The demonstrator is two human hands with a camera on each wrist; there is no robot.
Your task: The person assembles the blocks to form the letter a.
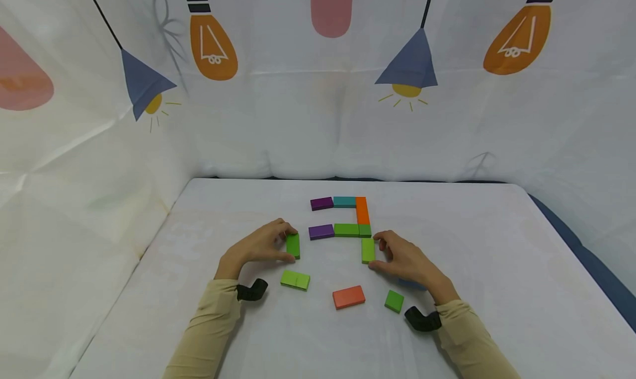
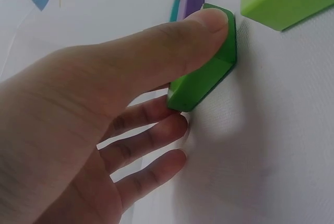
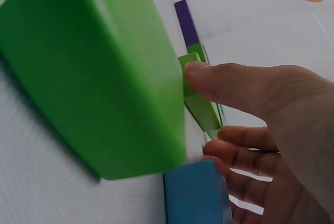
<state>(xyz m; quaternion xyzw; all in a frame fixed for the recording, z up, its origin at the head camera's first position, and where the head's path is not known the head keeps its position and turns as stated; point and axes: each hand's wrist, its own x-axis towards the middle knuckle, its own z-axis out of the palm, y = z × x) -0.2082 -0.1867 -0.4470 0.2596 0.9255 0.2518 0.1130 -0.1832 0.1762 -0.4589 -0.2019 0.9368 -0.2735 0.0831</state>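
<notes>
My left hand (image 1: 260, 246) pinches a green block (image 1: 293, 246) lengthwise, index finger at its far end and thumb at its near end. In the left wrist view the thumb covers part of that block (image 2: 203, 80), and the other fingers are spread loosely. My right hand (image 1: 404, 260) holds a light green block (image 1: 367, 250) between thumb and index finger. This block lines up below a small green block (image 1: 365, 230) at the corner of a row. That row also has a longer green block (image 1: 346, 230) and a purple block (image 1: 321, 231) at its left end.
Farther back, a dark purple block (image 1: 322, 203), a teal block (image 1: 344, 202) and an orange block (image 1: 362, 210) join the arrangement. Nearer lie light green blocks (image 1: 295, 280), a red-orange block (image 1: 349, 297) and a green block (image 1: 395, 301). A blue block (image 3: 195, 192) is partly under my right wrist.
</notes>
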